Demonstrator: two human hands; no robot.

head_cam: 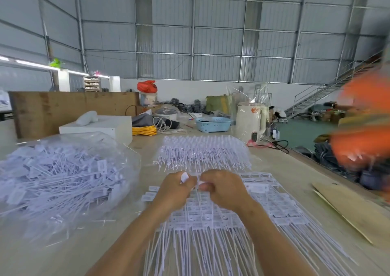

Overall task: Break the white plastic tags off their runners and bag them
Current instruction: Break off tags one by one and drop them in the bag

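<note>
Tags (191, 177) pinched between left hand (175, 188) and right hand (223, 188); bag (63, 180) lies left.

We find the surface (130, 229) carrying the work. On its left lies a bag (63, 180) with loose tags inside. At near centre a sheet of tags (211, 233) lies flat, running toward us. Above its far end the left hand (177, 188) and right hand (223, 188) meet side by side, each gripping a tag piece. Behind the hands lies a second batch of tags (202, 153). To the right of the near sheet rests a cardboard sheet (354, 208). At the far side we note a box (99, 126) at left, a basket (213, 124) at centre and a kettle (250, 120) just right of it.
</note>
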